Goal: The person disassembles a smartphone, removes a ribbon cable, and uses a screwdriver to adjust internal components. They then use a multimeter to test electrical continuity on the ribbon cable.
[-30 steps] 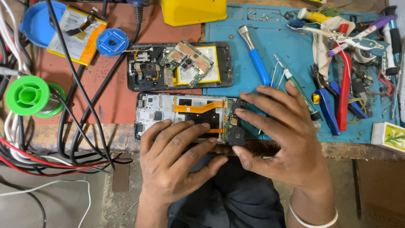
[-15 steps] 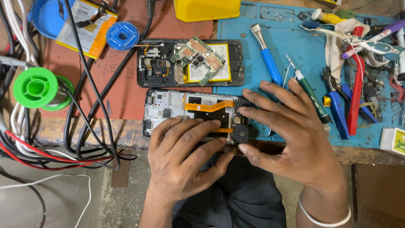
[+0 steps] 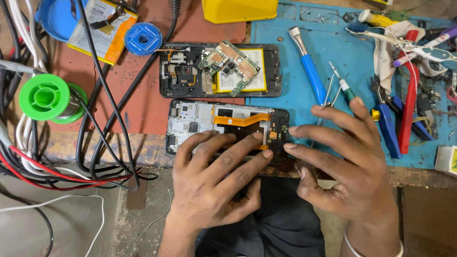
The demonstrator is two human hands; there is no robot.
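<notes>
An opened phone (image 3: pixel 200 121) with an orange flex cable lies at the bench's near edge. My left hand (image 3: pixel 214 183) rests on its lower half, fingers pressing the open frame. My right hand (image 3: pixel 350 164) is spread beside the phone's right end, its fingertips touching that end. A second opened phone (image 3: pixel 173 71) with a loose circuit board and a yellow-edged battery lies just behind the first.
A blue screwdriver (image 3: pixel 309 71), tweezers (image 3: pixel 331 85), pliers and cutters (image 3: pixel 404 109) lie on the blue mat (image 3: pixel 290 102) at the right. A green solder spool (image 3: pixel 45 97), black and red cables (image 3: pixel 95 138), a blue reel (image 3: pixel 143 39) and a yellow box (image 3: pixel 238 9) sit around.
My right hand has lifted off the phone's right part and spread open beside it. The view has shifted, so everything sits lower and more to the right.
</notes>
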